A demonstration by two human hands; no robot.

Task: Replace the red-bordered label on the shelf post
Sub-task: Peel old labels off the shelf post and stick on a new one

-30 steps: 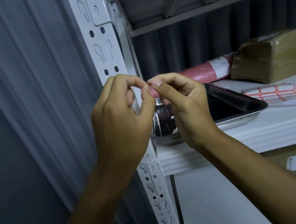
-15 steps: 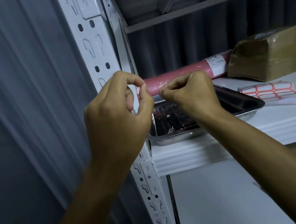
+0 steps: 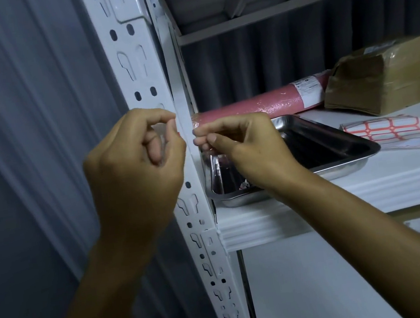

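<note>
Head view: both hands work at the white shelf post (image 3: pixel 141 68), level with the shelf (image 3: pixel 344 193). The left hand (image 3: pixel 135 175) has its grip together, thumb and forefinger pinched at the post's front edge; a sliver of red shows there, probably the label's border, but the label itself is too hidden to make out. The right hand (image 3: pixel 242 148) has its fingertips pinched together just beside the post; whether anything is between them I cannot tell. This looks like the peeling or pressing step at the post, though which one is unclear. Next calls for a fresh sticker from the label sheet (image 3: pixel 387 132) lying on the shelf beside the metal tray (image 3: pixel 340 161), pressed flat on the post.
</note>
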